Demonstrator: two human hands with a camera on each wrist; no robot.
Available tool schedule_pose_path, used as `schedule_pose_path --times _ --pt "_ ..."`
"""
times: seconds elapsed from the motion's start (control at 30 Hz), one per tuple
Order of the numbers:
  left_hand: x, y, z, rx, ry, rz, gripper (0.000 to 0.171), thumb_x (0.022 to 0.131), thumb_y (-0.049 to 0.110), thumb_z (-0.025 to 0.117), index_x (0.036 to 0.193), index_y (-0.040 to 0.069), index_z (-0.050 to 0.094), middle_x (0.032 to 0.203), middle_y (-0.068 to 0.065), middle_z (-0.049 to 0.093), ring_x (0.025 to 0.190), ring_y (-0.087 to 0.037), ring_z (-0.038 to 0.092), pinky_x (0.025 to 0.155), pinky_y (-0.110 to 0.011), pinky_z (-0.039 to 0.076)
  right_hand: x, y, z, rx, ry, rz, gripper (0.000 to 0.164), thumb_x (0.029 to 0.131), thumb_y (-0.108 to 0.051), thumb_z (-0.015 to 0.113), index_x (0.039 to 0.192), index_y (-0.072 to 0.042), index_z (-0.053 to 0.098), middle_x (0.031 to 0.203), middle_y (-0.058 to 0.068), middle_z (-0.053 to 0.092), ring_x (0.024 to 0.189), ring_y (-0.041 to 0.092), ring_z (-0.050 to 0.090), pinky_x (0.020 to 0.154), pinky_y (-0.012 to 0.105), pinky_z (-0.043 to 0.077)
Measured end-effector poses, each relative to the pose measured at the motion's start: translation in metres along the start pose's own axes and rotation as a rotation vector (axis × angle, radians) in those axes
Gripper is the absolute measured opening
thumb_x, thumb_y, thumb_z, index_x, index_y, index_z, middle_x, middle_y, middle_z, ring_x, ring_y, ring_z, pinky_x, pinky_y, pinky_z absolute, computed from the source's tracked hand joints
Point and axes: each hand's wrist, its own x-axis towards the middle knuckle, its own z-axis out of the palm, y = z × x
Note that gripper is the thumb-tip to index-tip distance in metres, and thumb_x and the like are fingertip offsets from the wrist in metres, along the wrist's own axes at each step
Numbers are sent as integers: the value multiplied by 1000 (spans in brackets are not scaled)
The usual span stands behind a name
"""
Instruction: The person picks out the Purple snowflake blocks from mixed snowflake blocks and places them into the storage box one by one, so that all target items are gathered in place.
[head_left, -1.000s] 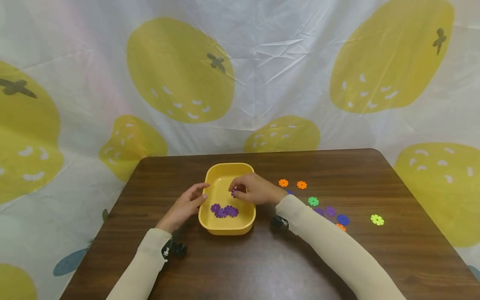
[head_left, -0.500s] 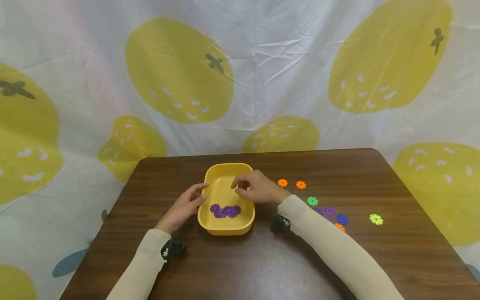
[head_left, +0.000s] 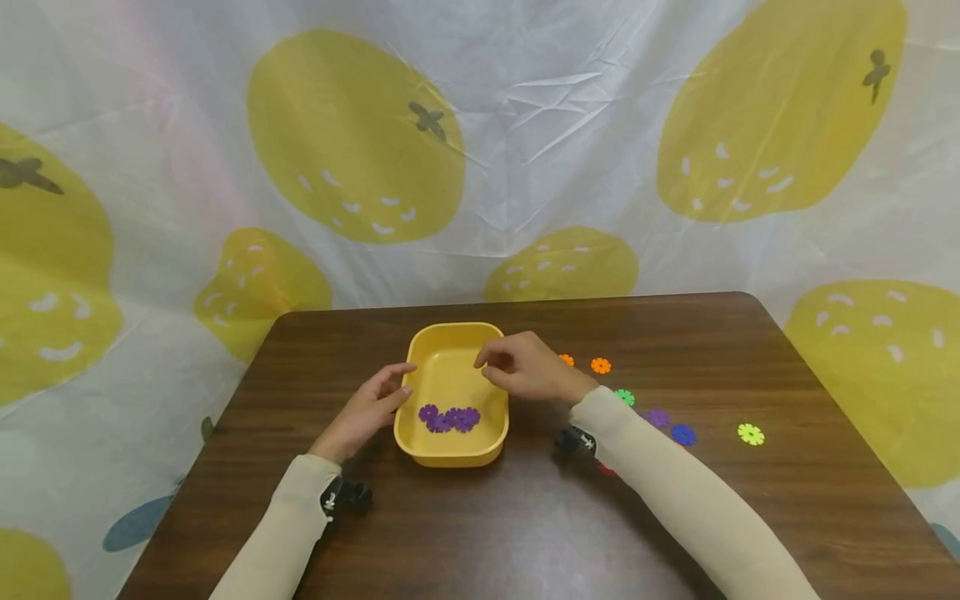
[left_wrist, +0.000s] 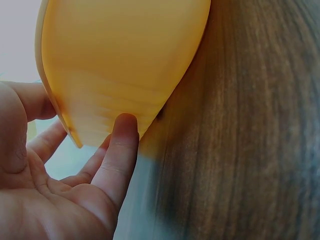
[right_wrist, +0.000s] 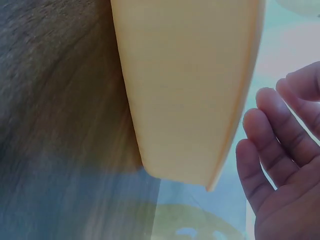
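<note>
A yellow plastic bin [head_left: 452, 460] stands on the table, with several purple snowflake discs [head_left: 448, 418] clustered on its floor near the front. My left hand [head_left: 367, 414] holds the bin's left side, one finger against the outer wall and others over the rim, as the left wrist view shows. Over the bin's right rim hovers my right hand [head_left: 528, 367], fingers loosely bent and holding nothing. In the right wrist view its fingertips [right_wrist: 257, 122] are apart from the bin's outer wall.
Loose snowflake discs lie on the brown table [head_left: 480, 533] right of the bin: an orange disc [head_left: 601, 366], a green disc [head_left: 624, 397], a purple disc [head_left: 658, 418], a blue disc [head_left: 683, 434] and a yellow-green disc [head_left: 751, 434]. My right sleeve hides others. A fruit-print curtain [head_left: 480, 150] hangs behind.
My right hand let go of a purple snowflake disc, which now lies with the others in the bin. The hand then rose and moved right, toward the rim. My left hand stayed in place.
</note>
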Motion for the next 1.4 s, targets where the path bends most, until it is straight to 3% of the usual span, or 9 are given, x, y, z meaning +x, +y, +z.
schedule_pose_path --times 0.4,0.63,0.77,0.87,1.1,1.4 --pt "0 0 -1 7 3 -5 48 111 31 57 158 24 46 133 -23 54 120 -32 63 104 -50 59 -19 -4 -16 36 15 53 12 99 -17 72 109 -15 77 100 -5 77 88 8 69 82 27 62" --pt "1 -1 0 2 -1 -9 49 111 30 56 158 24 45 132 -21 54 119 -31 63 103 -48 60 -34 -2 -26 71 39 79 13 99 -17 73 108 -10 78 101 1 80 90 9 71 84 38 64" --pt "1 -2 0 -2 2 -9 49 111 30 56 158 23 45 132 -21 54 119 -31 63 103 -48 60 -43 -1 -33 49 55 80 10 98 -18 73 107 -18 78 96 -6 79 87 9 69 80 40 62" --pt "1 -2 -1 -7 3 -9 49 111 30 56 158 22 45 132 -22 54 119 -31 63 103 -48 60 -52 0 -39 29 62 93 11 99 -19 73 107 -25 78 93 -10 77 83 10 67 75 35 59" --pt "1 -3 1 -18 1 -1 48 111 27 56 158 22 46 132 -23 54 119 -32 63 102 -47 60 -77 8 -52 23 64 157 9 101 -22 72 107 -27 76 91 -13 76 78 10 68 69 27 58" --pt "1 -1 3 -7 7 -7 48 111 28 57 158 22 46 140 -23 55 124 -34 63 101 -48 60 -112 20 -69 30 65 227 9 103 -22 70 107 -27 76 90 2 78 73 13 66 65 28 56"
